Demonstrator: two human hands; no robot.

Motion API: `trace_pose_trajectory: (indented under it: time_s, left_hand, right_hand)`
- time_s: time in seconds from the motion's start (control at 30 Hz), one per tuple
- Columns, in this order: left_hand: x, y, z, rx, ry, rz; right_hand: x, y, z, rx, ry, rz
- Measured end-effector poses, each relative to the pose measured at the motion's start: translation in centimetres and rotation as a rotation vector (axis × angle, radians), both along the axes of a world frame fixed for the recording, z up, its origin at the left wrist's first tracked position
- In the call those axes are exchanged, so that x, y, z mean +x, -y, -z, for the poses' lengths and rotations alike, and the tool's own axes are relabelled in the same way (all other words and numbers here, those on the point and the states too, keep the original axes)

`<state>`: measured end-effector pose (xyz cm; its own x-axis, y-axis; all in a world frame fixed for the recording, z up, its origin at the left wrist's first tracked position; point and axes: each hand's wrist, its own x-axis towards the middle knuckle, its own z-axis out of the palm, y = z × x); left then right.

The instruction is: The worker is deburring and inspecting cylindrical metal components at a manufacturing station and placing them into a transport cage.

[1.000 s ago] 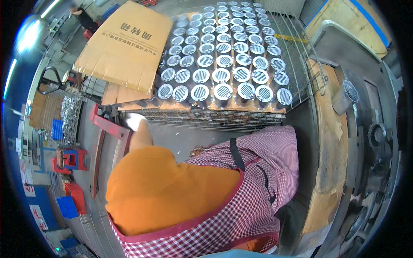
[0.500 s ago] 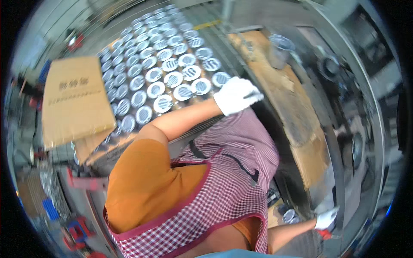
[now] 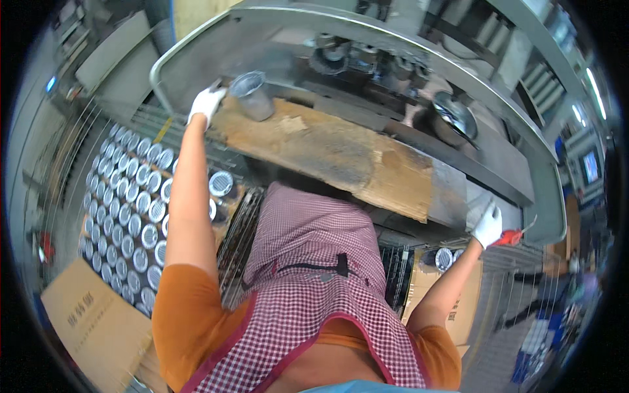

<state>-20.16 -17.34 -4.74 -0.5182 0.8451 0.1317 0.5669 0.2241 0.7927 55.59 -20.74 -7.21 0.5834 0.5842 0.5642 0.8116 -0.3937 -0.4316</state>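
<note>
My left hand [image 3: 206, 106], in a white glove, reaches up to the left end of a cardboard-covered ledge [image 3: 314, 141]. Its fingers stretch toward the ledge's corner, and I see nothing held in them. Just right of it stands a grey translucent plastic cup [image 3: 253, 97]. My right hand [image 3: 487, 226], also gloved in white, lies at the right end of the metal bench [image 3: 452, 190] with its fingers extended. Close against that hand is a red-handled tool [image 3: 509, 237] with a thin metal tip; whether the hand touches it, I cannot tell.
Rows of round metal pieces [image 3: 134, 226] with shiny striped tops stand at the left, beside a flat cardboard box [image 3: 95, 324]. Machine fixtures and a round metal bowl [image 3: 454, 119] sit behind the ledge. Two metal pieces [image 3: 443, 259] rest by a carton [image 3: 429, 288] at the lower right.
My view has swung right toward the bench. My left hand has moved from beside the metal pieces to the ledge's end near the cup. My right hand stays near the red-handled tool.
</note>
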Motion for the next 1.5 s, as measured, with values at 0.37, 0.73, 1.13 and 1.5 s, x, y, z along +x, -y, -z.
trace_pose_trajectory:
  time_s: [0.37, 0.73, 1.13, 1.5]
  left_hand:
    - [0.6, -0.6, 0.3, -0.016, 0.183, -0.065]
    - [-4.5, -2.3, 1.7, -0.123, 0.081, 0.069]
    - [-2.8, -2.4, 2.5, 0.091, 0.104, -0.063]
    - [-3.9, -2.2, 1.8, -0.092, 0.129, -0.047]
  right_hand:
    - [-0.8, 1.5, -0.9, 0.003, -0.037, 0.072]
    - [-2.0, 0.8, -1.4, 0.024, 0.022, -0.027]
    - [-2.4, 1.3, -1.5, 0.293, -0.053, -0.027]
    - [-2.3, 1.3, -1.9, 0.051, -0.077, -0.028]
